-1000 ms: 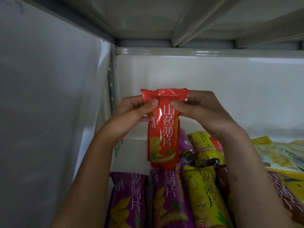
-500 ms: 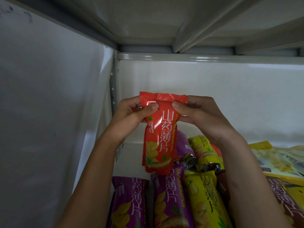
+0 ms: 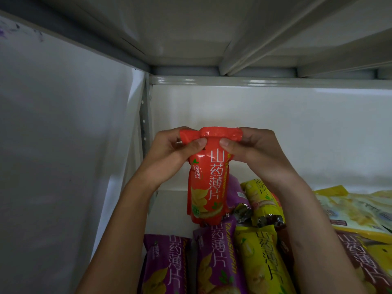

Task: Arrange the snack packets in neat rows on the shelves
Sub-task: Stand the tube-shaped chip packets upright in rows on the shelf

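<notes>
A purple yam-crisp packet (image 3: 167, 264) is laid flat at the shelf's (image 3: 169, 211) left front edge, bare shelf behind it. The red packet (image 3: 206, 187) is held upright above the back row, its crimped top pinched by the left hand (image 3: 171, 158) and the right hand (image 3: 252, 153). Placement seems in hand; lowering into the bare left rear corner is probably called for.

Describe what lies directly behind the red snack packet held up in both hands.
Behind the glossy red snack packet a purple foil packet shows at its right edge, with a yellow packet beside that. How far the purple one reaches, and the shelf floor behind, is covered.
</notes>
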`<action>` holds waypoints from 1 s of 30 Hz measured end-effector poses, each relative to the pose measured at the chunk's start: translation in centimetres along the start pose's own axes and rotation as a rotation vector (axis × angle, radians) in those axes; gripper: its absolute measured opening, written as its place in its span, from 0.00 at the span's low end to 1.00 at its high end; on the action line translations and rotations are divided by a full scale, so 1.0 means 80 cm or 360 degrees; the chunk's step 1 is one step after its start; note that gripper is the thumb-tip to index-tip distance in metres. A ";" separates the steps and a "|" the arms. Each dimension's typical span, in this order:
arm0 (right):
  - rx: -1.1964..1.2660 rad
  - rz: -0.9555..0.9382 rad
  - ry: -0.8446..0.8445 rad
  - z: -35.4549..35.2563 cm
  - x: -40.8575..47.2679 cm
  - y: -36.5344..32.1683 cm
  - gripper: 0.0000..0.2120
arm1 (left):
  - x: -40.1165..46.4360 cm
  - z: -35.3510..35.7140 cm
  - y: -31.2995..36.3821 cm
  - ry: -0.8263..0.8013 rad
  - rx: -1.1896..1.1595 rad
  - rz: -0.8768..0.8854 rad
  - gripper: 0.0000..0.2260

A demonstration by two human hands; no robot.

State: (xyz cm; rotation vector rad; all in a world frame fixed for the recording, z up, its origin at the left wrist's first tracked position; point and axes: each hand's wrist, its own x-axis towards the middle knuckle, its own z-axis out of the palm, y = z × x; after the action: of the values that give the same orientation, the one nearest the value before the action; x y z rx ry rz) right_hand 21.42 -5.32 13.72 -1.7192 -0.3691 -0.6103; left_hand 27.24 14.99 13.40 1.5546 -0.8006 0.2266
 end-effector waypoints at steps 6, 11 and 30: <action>-0.0014 0.0192 -0.0396 -0.002 -0.005 0.001 0.23 | 0.000 -0.005 -0.001 0.0067 -0.0041 0.0114 0.04; -0.0043 0.0200 -0.0394 0.001 -0.005 0.008 0.21 | -0.003 -0.003 0.003 0.0070 -0.0170 0.0037 0.11; -0.0013 0.0224 -0.0231 0.001 -0.007 -0.001 0.13 | -0.008 -0.003 -0.002 -0.0195 -0.0227 -0.0283 0.19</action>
State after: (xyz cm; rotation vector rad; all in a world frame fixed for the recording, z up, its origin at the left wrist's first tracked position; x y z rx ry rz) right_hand 20.92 -5.21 13.40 -1.7856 -0.3444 -0.3864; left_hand 26.91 15.44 12.96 1.5047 -0.7515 -0.0553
